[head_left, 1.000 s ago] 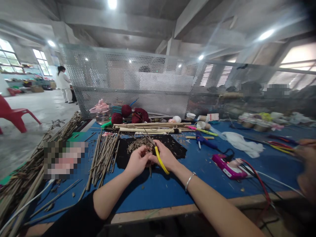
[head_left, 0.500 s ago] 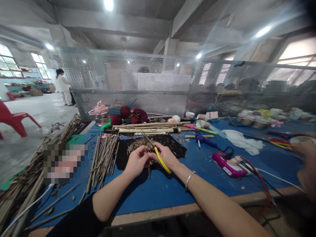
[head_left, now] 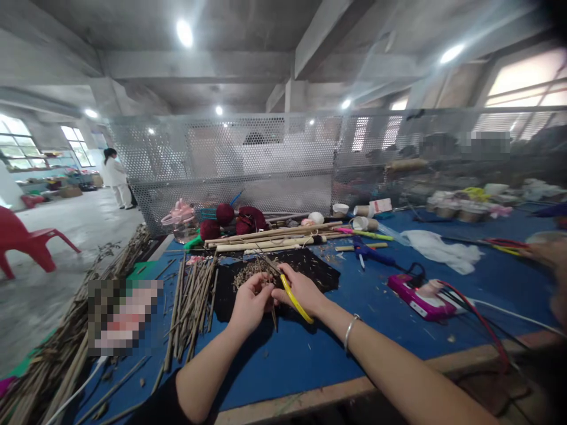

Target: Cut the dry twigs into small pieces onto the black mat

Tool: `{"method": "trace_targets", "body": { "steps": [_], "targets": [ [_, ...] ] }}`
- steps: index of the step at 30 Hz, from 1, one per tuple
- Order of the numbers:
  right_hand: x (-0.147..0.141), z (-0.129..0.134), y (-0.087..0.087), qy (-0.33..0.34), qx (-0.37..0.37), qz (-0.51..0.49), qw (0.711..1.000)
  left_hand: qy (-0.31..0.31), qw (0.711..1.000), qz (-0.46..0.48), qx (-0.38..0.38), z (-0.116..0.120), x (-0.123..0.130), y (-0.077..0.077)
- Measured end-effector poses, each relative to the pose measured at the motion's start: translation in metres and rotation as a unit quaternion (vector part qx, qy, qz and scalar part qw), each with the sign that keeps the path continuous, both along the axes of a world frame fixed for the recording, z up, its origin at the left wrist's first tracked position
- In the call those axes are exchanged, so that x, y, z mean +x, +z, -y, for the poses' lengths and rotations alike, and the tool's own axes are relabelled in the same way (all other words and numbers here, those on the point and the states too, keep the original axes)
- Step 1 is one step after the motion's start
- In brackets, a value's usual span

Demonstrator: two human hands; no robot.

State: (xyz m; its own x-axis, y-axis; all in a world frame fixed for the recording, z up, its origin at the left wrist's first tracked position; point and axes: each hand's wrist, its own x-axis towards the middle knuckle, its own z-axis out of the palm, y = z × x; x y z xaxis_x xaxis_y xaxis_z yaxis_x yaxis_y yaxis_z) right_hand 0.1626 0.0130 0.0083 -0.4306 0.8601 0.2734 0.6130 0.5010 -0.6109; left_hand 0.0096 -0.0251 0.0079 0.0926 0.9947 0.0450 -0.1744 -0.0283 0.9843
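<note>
My left hand (head_left: 251, 305) is closed in a pinch around thin brown twigs (head_left: 274, 319), whose lower ends stick out beneath the fingers. In my right hand (head_left: 303, 290) is a pair of scissors with yellow handles (head_left: 296, 301); its dark blades point up and away to the left. The fingertips of both hands are close together over a black cloth (head_left: 321, 268). A heap of small cut twig pieces (head_left: 252, 268) lies on that cloth, just beyond my hands. Left of the cloth rests a bundle of longer twigs (head_left: 190, 301).
Long dry stalks (head_left: 57, 348) are piled along the left edge. Pale sticks (head_left: 270, 241) lie across the back. At right are a blue glue gun (head_left: 374, 255), a purple power strip (head_left: 419, 298) with cables and a white cloth (head_left: 443, 251). Another person's hand (head_left: 549, 260) is at far right.
The view has tilted up slightly and shifted, so the table sits lower in it. Both hands stay over the black cloth; the twigs' lower ends now lean a little to the right.
</note>
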Motion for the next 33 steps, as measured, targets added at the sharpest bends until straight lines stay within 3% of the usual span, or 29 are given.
{"method": "trace_targets", "body": {
  "steps": [9,21,26,33],
  "targets": [
    [-0.0072,0.0033,0.0004,0.062,0.032,-0.093,0.993,-0.005,1.000,0.000,0.018,-0.0008,-0.0003,-0.0033],
    [-0.0090,0.0028,-0.0059,0.098,-0.042,-0.163,0.981,-0.006,0.998,-0.002,0.055,0.0009,-0.0018,-0.0014],
    [-0.0091,0.0022,-0.0029,0.061,-0.009,-0.134,0.989,0.001,0.999,0.003,0.044,-0.0010,-0.0023,-0.0014],
    [-0.0038,0.0008,-0.0046,0.000,0.054,-0.020,0.998,0.033,0.998,0.034,0.032,-0.0067,-0.0036,-0.0055]
  ]
}}
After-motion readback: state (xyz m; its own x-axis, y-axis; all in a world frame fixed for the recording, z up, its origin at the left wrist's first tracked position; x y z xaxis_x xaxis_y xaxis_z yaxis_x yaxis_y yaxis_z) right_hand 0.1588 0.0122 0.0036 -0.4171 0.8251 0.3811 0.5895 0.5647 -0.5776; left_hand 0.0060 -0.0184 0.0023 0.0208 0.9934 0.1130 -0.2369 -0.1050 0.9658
